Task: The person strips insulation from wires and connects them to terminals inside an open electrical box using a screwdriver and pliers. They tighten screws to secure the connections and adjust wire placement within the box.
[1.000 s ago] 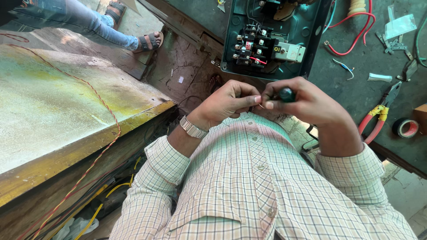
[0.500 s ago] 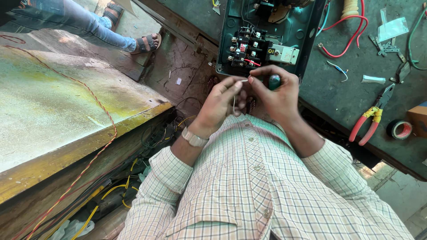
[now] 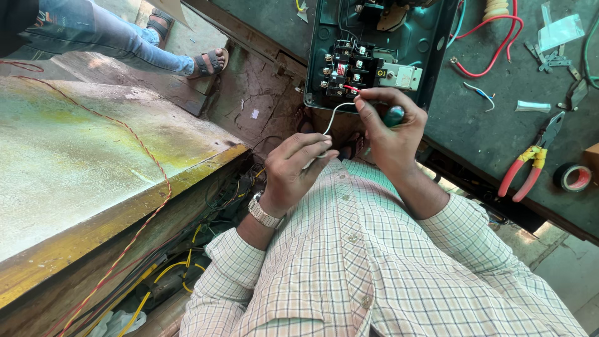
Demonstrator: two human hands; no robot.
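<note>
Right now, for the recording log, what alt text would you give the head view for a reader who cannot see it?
The right hand pinches one end of a thin white wire at a black terminal block inside an open green metal box, with a dark-handled tool in its palm; the left hand holds the wire's other end. Red-handled pliers lie on the dark workbench.

**A checked shirt and a metal wristwatch**

The person wears a long-sleeved shirt (image 3: 387, 274) in a fine check of pale green, pink and white, with small pale buttons down the front placket. Both cuffs are turned back above the wrists. A silver-coloured metal-link wristwatch (image 3: 264, 212) sits on the left wrist. The left hand (image 3: 298, 168) and right hand (image 3: 388, 132) are bare, without gloves.
</note>
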